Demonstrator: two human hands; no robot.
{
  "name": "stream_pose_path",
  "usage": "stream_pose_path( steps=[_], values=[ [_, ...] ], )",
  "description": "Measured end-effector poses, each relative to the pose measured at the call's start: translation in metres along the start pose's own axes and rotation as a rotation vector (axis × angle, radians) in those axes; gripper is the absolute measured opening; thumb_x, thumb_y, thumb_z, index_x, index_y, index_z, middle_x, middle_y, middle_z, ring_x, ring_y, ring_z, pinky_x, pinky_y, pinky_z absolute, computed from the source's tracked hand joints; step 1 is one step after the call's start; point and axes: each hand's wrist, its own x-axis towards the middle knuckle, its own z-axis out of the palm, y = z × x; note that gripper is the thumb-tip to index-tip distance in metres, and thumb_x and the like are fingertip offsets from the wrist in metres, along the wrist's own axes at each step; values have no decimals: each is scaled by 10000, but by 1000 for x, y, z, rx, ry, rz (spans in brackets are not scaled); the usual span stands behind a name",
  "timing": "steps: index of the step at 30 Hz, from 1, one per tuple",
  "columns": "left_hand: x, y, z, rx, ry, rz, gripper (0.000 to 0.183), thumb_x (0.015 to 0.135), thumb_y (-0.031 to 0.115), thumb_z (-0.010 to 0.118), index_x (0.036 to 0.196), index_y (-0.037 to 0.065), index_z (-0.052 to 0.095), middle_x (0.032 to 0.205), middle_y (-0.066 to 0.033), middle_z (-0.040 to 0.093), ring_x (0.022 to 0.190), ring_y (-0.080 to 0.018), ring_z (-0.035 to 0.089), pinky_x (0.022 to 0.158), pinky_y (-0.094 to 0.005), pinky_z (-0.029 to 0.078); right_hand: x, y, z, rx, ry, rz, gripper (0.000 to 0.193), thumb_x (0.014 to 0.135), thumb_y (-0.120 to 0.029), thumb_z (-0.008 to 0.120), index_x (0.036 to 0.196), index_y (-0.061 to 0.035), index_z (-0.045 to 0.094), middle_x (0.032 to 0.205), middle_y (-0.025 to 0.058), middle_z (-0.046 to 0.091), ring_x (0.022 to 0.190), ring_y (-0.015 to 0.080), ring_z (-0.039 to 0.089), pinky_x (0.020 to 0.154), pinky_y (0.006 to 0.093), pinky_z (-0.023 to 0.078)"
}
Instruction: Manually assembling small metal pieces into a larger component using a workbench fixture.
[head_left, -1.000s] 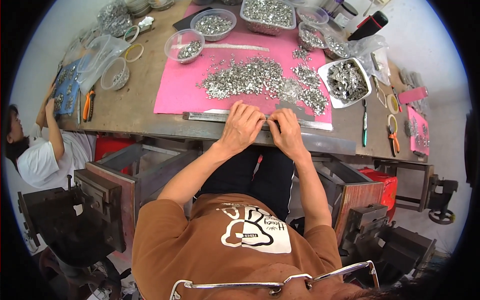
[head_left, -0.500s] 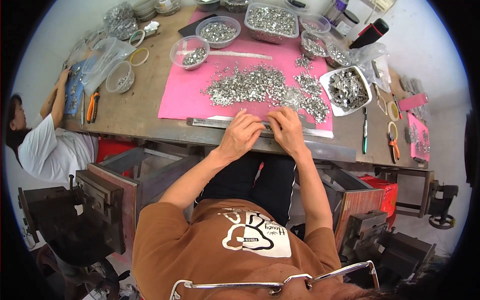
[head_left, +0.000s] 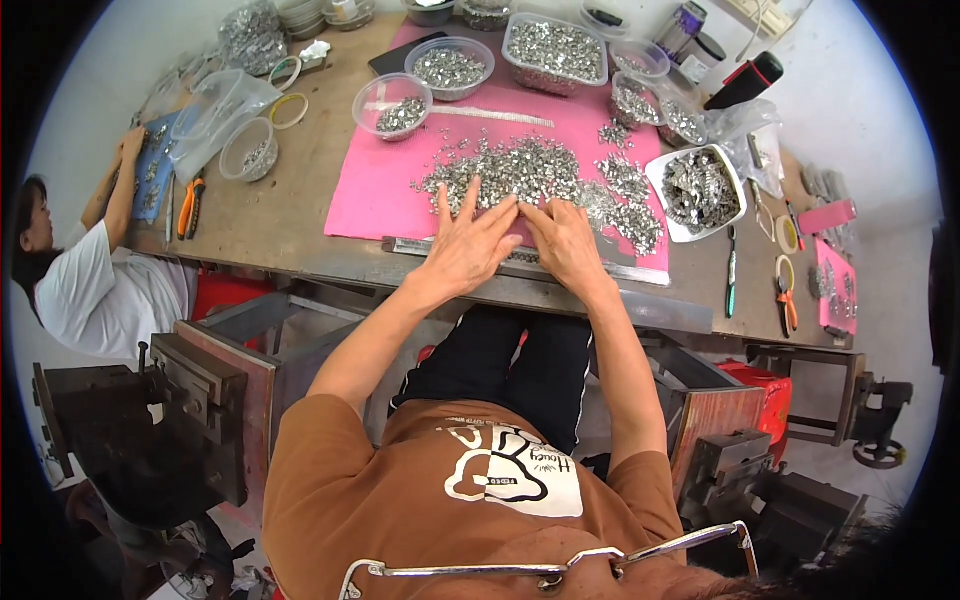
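My left hand (head_left: pixel 466 245) had just moved forward off the metal strip (head_left: pixel 640 272) at the front of the pink mat (head_left: pixel 365 190), and its fingers, drawn together a moment earlier, had fanned out. Two of them reached into the near edge of the heap of small silvery pieces (head_left: pixel 520 165), while the index fingertip met the fingertips of my right hand (head_left: pixel 568 242). The right hand had come forward as well, its fingers bent and close together; I could not tell whether they pinched a piece.

That shift left the strip exposed between my wrists, where a short dark, textured stretch showed along it. I took this to mean the close fingering at the strip had paused and my attention had gone to the loose pieces.

The heap itself lay across the middle of the mat, just beyond my fingertips, with smaller clusters toward its right side. A white dish (head_left: pixel 690 234) of metal parts stood right of those clusters, on the worktop (head_left: pixel 280 215) and against the mat's edge.
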Motion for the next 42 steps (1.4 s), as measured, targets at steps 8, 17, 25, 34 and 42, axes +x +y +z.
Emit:
stream_pose_path(
  steps=[8,17,25,34,42],
  values=[
    [-19,-5,-19,-174,-61,39,345,1036,309,553,1251,93,715,1351,-53,661,1428,-401,404,1160,-722,112,-15,2,-14,107,-7,28,198,882,-53,703,1072,-71,757,848,83,562,851,273,575,765,406,413],
    [9,-8,-5,-208,174,-108,69,876,180,748,920,139,714,824,5,604,895,-208,549,935,-456,308,3,0,6,157,74,109,83,888,-72,695,966,-78,721,863,87,581,884,275,596,802,413,431],
    [10,-11,-6,-159,72,-52,55,889,167,724,944,161,722,922,-17,616,965,-238,551,1002,-532,292,7,5,10,89,13,65,82,870,-107,725,942,-75,707,880,91,598,904,275,619,791,412,425],
    [14,-6,0,-108,145,-77,54,892,172,726,938,145,723,884,-11,597,942,-224,556,1020,-522,296,9,1,10,51,30,81,78,840,-65,721,902,-58,674,851,85,581,864,291,600,773,418,425],
    [15,-8,-1,-58,121,-5,46,850,174,747,883,144,734,907,-15,597,993,-229,547,1004,-532,303,5,-1,7,5,70,29,69,843,-87,722,866,-64,662,862,86,588,876,286,604,781,418,427]
  ],
)
